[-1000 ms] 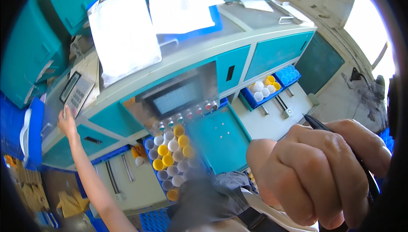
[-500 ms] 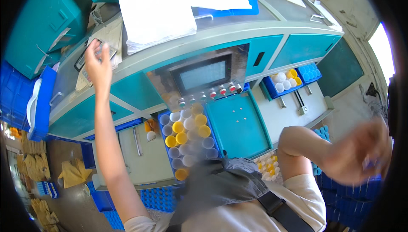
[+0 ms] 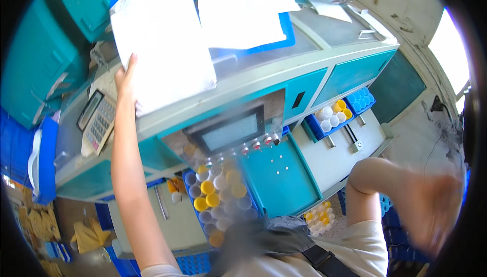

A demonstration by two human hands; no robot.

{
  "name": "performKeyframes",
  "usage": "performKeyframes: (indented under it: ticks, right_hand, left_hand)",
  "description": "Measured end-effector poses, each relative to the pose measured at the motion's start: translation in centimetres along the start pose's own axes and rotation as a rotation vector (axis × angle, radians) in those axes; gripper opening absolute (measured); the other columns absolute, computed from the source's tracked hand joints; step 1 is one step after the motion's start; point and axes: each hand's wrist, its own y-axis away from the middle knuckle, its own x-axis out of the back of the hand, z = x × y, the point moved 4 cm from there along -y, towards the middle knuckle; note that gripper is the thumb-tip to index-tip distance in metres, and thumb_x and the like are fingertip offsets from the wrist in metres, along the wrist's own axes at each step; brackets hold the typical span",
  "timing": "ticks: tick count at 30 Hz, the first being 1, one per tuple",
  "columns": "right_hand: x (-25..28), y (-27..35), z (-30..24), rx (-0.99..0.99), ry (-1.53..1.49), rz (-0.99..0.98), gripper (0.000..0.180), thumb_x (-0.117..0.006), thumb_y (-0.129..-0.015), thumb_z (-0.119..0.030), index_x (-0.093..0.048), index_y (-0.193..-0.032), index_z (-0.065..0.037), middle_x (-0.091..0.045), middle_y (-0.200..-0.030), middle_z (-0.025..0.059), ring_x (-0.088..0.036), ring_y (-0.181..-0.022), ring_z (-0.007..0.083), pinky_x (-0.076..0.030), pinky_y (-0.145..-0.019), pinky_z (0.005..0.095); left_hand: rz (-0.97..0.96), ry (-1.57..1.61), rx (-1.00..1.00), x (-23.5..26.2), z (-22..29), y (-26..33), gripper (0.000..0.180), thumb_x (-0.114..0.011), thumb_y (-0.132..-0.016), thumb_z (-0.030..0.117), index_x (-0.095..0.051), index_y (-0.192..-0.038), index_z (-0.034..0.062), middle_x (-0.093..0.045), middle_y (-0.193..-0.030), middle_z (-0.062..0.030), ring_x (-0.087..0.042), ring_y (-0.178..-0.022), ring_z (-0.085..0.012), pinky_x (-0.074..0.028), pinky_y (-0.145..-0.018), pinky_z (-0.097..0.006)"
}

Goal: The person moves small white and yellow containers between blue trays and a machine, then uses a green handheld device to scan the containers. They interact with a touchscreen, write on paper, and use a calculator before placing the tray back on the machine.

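Note:
My left hand (image 3: 128, 80) grips the left edge of a clipboard stacked with white paper (image 3: 162, 48), thumb on top and the other fingers hidden beneath. Its metal clip lies at the far end. Left of that hand, a calculator (image 3: 97, 120) rests on some papers on the machine's top. My right hand (image 3: 431, 211) is raised at the far right, bent at the elbow and smeared by motion. Whether it holds anything cannot be made out.
A control panel with a screen (image 3: 231, 131) and push buttons fronts the machine. Below it are a blue crate of white and yellow cups (image 3: 207, 188) and a teal tray (image 3: 279, 175). More cups sit in a blue bin (image 3: 329, 117) to the right. Other papers (image 3: 238, 13) lie behind.
My left hand has left the calculator and moved right onto the clipboard's edge. The clipboard has shifted slightly left in view. My right hand has dropped lower.

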Motion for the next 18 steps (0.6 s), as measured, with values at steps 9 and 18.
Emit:
performKeyframes:
  ticks: [9,18]
  right_hand:
    - [-26.5,22.1,25.8,-1.151,0.295,-0.486,0.068,-0.072,-0.096,-0.038,-0.051,-0.140,0.009,-0.057,-0.139,0.0236,-0.057,-0.126,0.0282,-0.049,-0.103,0.0399]
    - [-30.8,23.7,28.4,-1.489,-0.540,0.020,0.030,-0.080,-0.090,-0.017,-0.071,-0.104,0.008,-0.074,-0.095,0.0105,-0.067,-0.080,0.0149,-0.055,-0.071,0.0304]
  left_hand:
    - [0.340,0.359,-0.220,7.7,9.1,8.1,0.068,-0.077,-0.093,0.039,-0.055,-0.134,-0.0116,-0.068,-0.124,-0.0208,-0.069,-0.107,-0.0267,-0.059,-0.092,-0.039]
    - [0.716,0.079,-0.071,20.9,7.4,32.0,0.088,-0.056,-0.101,0.056,-0.032,-0.151,-0.0116,-0.043,-0.151,-0.0287,-0.052,-0.133,-0.0387,-0.046,-0.110,-0.047]
